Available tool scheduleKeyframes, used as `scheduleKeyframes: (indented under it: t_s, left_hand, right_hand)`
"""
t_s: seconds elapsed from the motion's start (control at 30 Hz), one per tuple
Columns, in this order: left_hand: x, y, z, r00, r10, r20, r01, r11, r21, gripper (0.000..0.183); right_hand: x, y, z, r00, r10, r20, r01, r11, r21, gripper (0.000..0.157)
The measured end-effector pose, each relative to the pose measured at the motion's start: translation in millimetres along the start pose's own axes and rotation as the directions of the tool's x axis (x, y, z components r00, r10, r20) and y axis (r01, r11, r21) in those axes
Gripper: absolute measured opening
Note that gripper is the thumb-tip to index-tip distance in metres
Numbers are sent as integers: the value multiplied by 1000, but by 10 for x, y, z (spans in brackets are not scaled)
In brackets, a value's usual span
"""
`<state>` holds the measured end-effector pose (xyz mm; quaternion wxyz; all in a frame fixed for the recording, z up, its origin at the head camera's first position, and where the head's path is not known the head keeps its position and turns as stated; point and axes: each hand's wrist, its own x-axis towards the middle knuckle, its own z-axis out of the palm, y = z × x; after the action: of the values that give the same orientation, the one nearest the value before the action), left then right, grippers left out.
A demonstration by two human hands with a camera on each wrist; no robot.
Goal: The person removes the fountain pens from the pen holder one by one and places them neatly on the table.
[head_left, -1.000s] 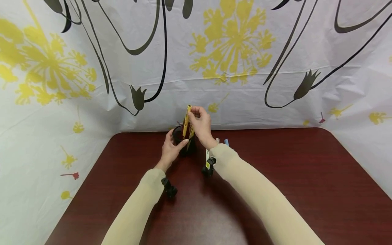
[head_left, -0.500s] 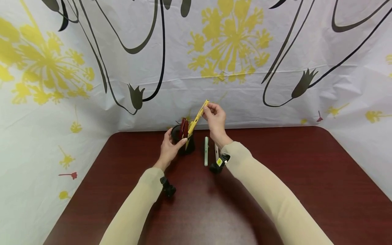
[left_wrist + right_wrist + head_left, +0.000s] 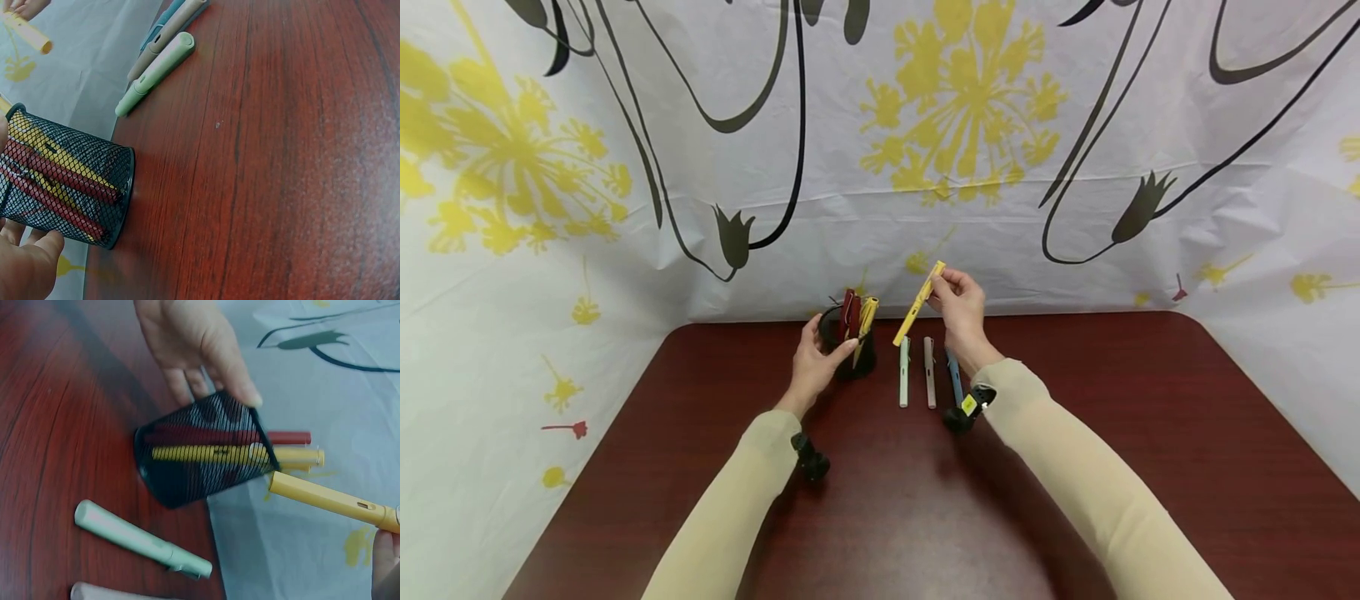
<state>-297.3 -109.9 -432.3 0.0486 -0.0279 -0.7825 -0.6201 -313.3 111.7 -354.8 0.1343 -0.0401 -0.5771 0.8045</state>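
My left hand (image 3: 815, 367) grips the black mesh pen holder (image 3: 867, 360), thumb at its rim. In the left wrist view the holder (image 3: 75, 187) stands on the table. Red pens (image 3: 850, 310) and at least one yellow pen (image 3: 868, 313) lean inside it. My right hand (image 3: 964, 312) pinches another yellow pen (image 3: 917, 305) near its upper end. That pen hangs tilted in the air, right of the holder. Below it a pale green pen (image 3: 904, 375) lies on the table, beside a grey-beige pen (image 3: 930, 373) and a blue pen (image 3: 955, 377), partly hidden by the right wrist.
The dark red wooden table (image 3: 880, 517) ends at a back edge just behind the holder. A white cloth (image 3: 827, 167) printed with yellow and dark flowers hangs behind it. Wrist cameras, such as the left one (image 3: 811, 458), are strapped on both arms.
The right hand has drawn the yellow pen up out of the holder and carried it right, above the row of lying pens. The left hand has stayed on the holder.
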Motion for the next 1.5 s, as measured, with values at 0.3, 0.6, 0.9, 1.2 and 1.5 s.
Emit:
scheduleKeyframes:
  t_s: [0.3,0.6,0.9,1.2,1.5]
  left_hand:
    - [3,12,-10,1000,-2,15,2,1000,-23,85]
    - [-174,327,-28,999,-2,33,3,1000,-21,79]
    - [-77,189,-22,999,-19,26,20,1000,-17,83]
    - [20,0,-14,1000,-10,10,10,1000,-6,85]
    - [13,6,-15,1000,-16,7,16,1000,-9,85]
  right_hand:
    - [68,63,-303,997,61,-42,-65,993,-97,12]
    - [125,169,-672,992,121,-39,-127,939,-321,29]
    - [166,232,-901,977,209,-33,-201,871,-449,34]
    - [201,348,-1039,967,247,-67,-240,786,-569,33]
    - [211,427,-1090,968,242,-67,-224,708,-670,29]
